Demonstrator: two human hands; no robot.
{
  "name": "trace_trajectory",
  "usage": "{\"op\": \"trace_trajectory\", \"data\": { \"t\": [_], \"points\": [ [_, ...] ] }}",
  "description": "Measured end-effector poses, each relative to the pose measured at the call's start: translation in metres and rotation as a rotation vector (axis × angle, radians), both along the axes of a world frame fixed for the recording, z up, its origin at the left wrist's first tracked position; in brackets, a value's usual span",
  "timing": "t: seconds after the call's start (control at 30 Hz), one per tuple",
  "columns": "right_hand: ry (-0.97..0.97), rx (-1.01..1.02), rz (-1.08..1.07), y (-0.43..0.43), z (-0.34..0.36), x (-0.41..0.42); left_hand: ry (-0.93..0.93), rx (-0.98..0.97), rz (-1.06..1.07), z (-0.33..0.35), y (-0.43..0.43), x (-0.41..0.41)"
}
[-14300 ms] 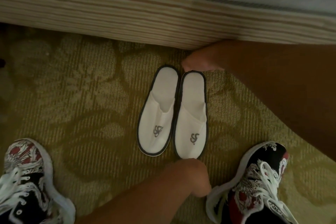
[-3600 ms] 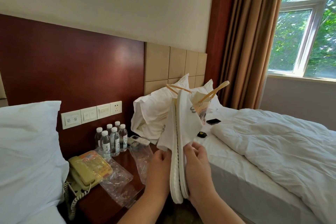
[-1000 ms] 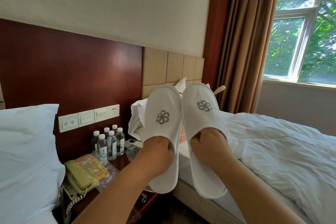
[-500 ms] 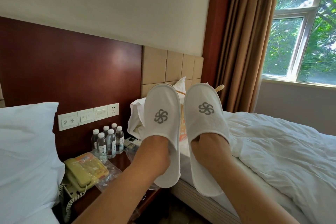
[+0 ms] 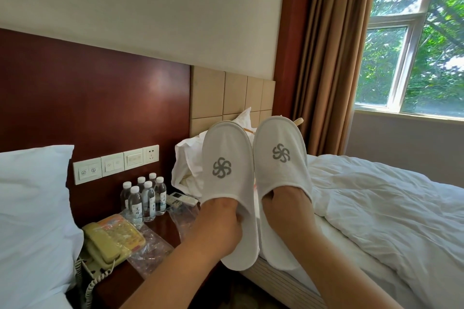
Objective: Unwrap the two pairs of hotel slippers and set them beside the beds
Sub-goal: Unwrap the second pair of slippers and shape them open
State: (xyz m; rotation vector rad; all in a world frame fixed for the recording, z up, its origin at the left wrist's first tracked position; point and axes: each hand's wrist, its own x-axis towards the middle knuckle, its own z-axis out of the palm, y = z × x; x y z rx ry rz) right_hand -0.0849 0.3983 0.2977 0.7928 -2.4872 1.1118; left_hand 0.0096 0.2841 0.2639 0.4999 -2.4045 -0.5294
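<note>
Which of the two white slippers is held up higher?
The white terry slipper on the right hand; its toe tops the left hand's slipper.

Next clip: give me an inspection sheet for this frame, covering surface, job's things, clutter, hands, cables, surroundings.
Surface: dark wooden nightstand between two beds, crowded.
Job's things: two white terry slippers with grey pinwheel logos, left slipper and right slipper, unwrapped, held up toes-up side by side, not yet on the floor.
Clutter: crumpled clear plastic wrappers, six water bottles, yellow corded telephone, white remote control.
Hands: left hand inside the left slipper, right hand inside the right slipper.
Cables: coiled white phone cord hanging off the nightstand.
Surroundings: rumpled white duvet, brown curtain, window.
</note>
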Motion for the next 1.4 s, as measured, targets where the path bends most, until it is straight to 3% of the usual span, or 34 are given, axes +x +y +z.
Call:
{"op": "trace_trajectory", "data": {
  "t": [0.2,0.37,0.87,1.17,1.27,1.4],
  "points": [
    [0.215,-0.012,0.078,0.005,-0.009,0.004,0.012,-0.005,-0.047,-0.003,0.007,-0.001],
    [0.281,0.030,0.160,0.018,-0.014,-0.001,0.022,0.014,-0.039,-0.002,0.010,-0.003],
    [0.147,0.033,0.212,0.033,-0.011,0.004,-0.007,0.002,-0.004,0.000,0.026,-0.005],
    [0.155,0.149,0.221,0.033,-0.018,0.008,-0.189,0.033,0.031,0.005,0.044,-0.003],
    [0.164,0.147,0.225,0.032,-0.018,0.011,-0.237,0.099,-0.028,0.003,0.049,-0.001],
    [0.245,0.128,0.126,0.030,-0.018,0.007,-0.188,0.023,-0.214,-0.004,0.046,0.007]
  ]
}}
